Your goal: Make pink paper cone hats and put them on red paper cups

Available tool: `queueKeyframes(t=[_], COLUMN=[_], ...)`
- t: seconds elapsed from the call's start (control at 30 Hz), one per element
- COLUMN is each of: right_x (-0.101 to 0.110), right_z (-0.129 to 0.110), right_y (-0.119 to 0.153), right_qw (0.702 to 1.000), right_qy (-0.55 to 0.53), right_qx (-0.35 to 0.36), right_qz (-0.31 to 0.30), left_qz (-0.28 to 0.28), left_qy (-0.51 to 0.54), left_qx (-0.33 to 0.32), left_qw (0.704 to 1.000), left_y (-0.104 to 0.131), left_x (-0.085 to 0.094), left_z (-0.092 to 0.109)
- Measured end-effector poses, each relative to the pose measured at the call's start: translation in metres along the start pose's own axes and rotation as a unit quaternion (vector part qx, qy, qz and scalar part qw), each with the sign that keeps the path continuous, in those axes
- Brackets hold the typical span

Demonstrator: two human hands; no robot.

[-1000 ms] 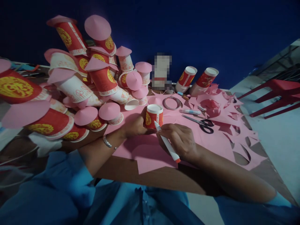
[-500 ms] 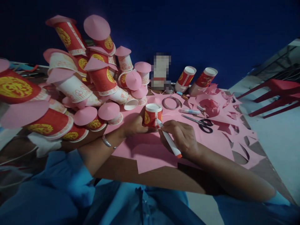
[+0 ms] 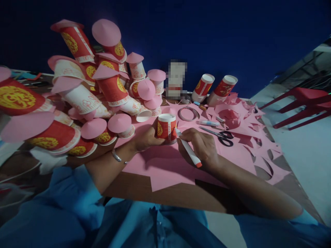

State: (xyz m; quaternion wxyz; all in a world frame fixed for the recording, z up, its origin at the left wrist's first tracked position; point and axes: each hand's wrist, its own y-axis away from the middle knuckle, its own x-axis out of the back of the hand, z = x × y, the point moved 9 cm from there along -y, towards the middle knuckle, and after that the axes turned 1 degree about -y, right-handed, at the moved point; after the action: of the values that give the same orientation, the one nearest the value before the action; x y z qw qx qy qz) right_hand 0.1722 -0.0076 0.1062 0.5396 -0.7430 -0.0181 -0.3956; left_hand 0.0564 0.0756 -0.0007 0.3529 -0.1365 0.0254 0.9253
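Observation:
A red paper cup (image 3: pixel 166 128) with yellow emblems stands upright, white rim on top, over pink paper sheets (image 3: pixel 165 165). My left hand (image 3: pixel 148 138) is closed round its lower left side, a silver bracelet on the wrist. In my right hand (image 3: pixel 200 146) is a white marker (image 3: pixel 189 151) with an orange end, its tip at the cup's right side. Black-handled scissors (image 3: pixel 224 137) lie beyond my right hand, next to a clear tube (image 3: pixel 207 123) and a roll of tape (image 3: pixel 188 113).
Many red and white cups with pink cone hats (image 3: pixel 110 82) are piled at the left. Two stacks of cups (image 3: pixel 203 88) stand at the back. Pink paper scraps (image 3: pixel 269 162) cover the right side, and a red stool (image 3: pixel 307 100) is beyond the table.
The cup has turned slightly, and the marker's tip has shifted from the white strip on its front to its right side. My right hand has moved with the marker.

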Motion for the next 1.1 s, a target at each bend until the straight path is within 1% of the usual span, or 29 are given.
queueKeyframes(t=[0.17, 0.27, 0.4, 0.47, 0.57, 0.63, 0.73, 0.97, 1.1], right_x=[-0.001, 0.0, 0.007, 0.01, 0.008, 0.006, 0.005, 0.003, 0.001], right_z=[0.003, 0.003, -0.004, -0.01, -0.016, -0.015, -0.013, -0.012, -0.01], right_y=[0.001, 0.0, -0.003, -0.003, -0.001, 0.0, 0.0, 0.0, 0.001], right_qw=[1.0, 1.0, 1.0, 0.999, 0.998, 0.998, 0.998, 0.999, 0.999], right_qy=[-0.001, -0.006, -0.01, -0.013, -0.016, -0.014, -0.007, -0.007, -0.005], right_qx=[-0.015, -0.018, 0.003, 0.028, 0.055, 0.057, 0.055, 0.054, 0.049], right_qz=[-0.002, 0.002, 0.022, 0.033, 0.02, 0.009, 0.009, 0.005, 0.004], left_qz=[0.0, -0.002, 0.015, 0.031, 0.043, 0.04, 0.041, 0.026, 0.023], left_qy=[0.008, 0.02, 0.034, 0.015, -0.007, -0.019, -0.051, -0.102, -0.139], left_qx=[-0.006, 0.002, 0.011, 0.013, 0.013, 0.017, 0.024, 0.008, 0.02], left_qw=[1.0, 1.0, 0.999, 0.999, 0.999, 0.999, 0.998, 0.994, 0.99], left_y=[-0.001, 0.0, 0.002, 0.003, 0.003, 0.002, 0.002, 0.002, 0.001], left_x=[-0.003, -0.001, 0.004, 0.006, 0.006, 0.005, 0.005, 0.005, 0.007], left_z=[0.004, 0.002, -0.003, -0.003, 0.0, 0.001, 0.0, -0.001, -0.003])
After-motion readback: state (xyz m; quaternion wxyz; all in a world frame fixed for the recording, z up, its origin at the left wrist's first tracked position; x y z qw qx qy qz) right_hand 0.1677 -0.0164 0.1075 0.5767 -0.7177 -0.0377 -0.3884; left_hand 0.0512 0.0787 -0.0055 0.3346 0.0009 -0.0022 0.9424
